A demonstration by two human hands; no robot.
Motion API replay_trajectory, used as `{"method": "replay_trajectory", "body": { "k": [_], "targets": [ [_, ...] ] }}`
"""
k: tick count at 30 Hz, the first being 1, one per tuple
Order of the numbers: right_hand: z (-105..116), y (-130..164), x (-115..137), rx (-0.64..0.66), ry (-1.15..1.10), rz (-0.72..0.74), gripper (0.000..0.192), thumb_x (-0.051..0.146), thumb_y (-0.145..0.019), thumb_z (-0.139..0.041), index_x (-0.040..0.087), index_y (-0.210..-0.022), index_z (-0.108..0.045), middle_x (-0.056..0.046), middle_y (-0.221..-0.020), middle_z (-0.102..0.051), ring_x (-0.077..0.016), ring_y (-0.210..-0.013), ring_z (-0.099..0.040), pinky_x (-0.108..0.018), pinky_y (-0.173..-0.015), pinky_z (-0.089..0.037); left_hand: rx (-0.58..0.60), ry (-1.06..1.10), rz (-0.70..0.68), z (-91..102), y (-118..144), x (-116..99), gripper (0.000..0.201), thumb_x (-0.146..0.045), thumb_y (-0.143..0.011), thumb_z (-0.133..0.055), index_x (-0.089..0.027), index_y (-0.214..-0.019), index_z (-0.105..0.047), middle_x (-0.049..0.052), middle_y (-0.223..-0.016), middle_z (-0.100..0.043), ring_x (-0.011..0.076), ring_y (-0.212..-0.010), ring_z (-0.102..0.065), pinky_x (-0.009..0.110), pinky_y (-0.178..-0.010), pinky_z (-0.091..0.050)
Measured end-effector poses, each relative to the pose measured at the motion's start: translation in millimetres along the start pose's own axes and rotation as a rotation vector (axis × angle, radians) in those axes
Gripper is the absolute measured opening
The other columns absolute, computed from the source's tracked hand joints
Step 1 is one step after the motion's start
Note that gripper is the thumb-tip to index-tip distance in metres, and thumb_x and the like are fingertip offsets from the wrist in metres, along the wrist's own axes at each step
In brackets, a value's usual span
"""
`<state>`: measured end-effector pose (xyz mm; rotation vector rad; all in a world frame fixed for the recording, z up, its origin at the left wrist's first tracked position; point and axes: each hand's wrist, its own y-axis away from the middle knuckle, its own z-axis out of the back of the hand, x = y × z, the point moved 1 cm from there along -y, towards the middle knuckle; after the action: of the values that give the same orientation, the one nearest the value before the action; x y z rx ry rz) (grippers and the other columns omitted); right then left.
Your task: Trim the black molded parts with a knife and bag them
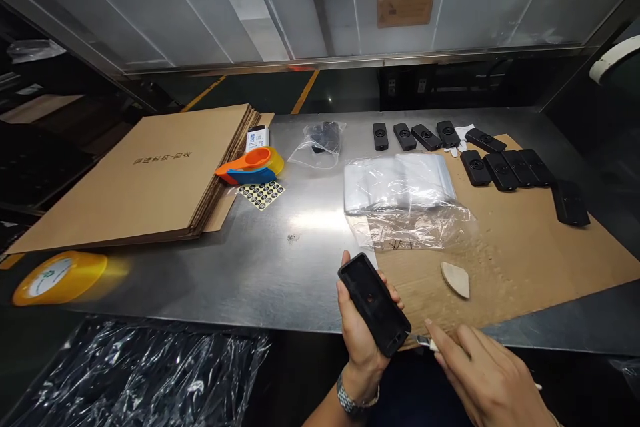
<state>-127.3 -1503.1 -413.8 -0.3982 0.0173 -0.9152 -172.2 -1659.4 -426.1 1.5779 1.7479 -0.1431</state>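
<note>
Here the left hand (361, 337) grips a black case (375, 303) above the near edge of the desk (280, 260); its long axis runs diagonally, the upper end pointing away and left, the lower end toward the right hand (487, 373). That hand is closed around a thin blade tool (421, 341) whose tip touches the case's lower end.

Eleven black plastic cases (500, 170) show in all: ten lie on the table and one sits in a hand. There is one stack of flat cardboard sheets (150, 177), one tape dispenser (251, 166), one yellow tape roll (59, 276), one sticker sheet (261, 194), one pile of clear bags (400, 183), and two hands.
</note>
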Motion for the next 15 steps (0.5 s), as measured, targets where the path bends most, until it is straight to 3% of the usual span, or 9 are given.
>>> {"method": "replay_trajectory", "body": {
  "k": [15],
  "targets": [
    [-1.7, 5.3, 2.3, 0.026, 0.052, -0.014, 0.032, 0.023, -0.092, -0.039, 0.016, -0.119, -0.055, -0.001, -0.067, -0.049, -0.0111, -0.058, -0.049, -0.023, -0.053, -0.038, -0.032, 0.031, 0.089, 4.7, -2.2, 1.2, 0.045, -0.050, -0.088, -0.033, -0.042, -0.133, -0.031, 0.002, -0.075, -0.056, 0.0118, -0.055, -0.054, 0.024, -0.051, -0.048]
  ]
}}
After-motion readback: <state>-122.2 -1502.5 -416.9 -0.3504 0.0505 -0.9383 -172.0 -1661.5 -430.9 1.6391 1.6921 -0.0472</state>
